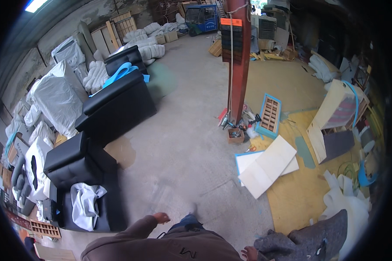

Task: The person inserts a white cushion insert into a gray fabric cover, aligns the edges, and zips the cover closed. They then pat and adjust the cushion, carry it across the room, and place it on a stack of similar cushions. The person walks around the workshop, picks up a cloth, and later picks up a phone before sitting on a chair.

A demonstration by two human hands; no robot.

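My left hand point(162, 217) hangs low in front of my body with its fingers loosely bent and nothing in them. It is over the bare concrete floor, to the right of a black tufted sofa seat point(111, 209) with a crumpled light grey cloth point(86, 204) on it. At the lower edge my right hand point(249, 253) shows only in part; its fingers look apart and hold nothing visible. Right beside it lies a heap of dark grey fabric point(300, 239); I cannot tell whether they touch. One foot point(190, 209) is blurred ahead of me.
Another black sofa piece point(117, 104) stands ahead on the left, near plastic-wrapped furniture point(59, 98). A red post point(238, 82) rises ahead, with tools and a small box point(236, 135) at its base. White foam boards point(268, 166) and a blue-edged wooden frame point(270, 115) lie to the right.
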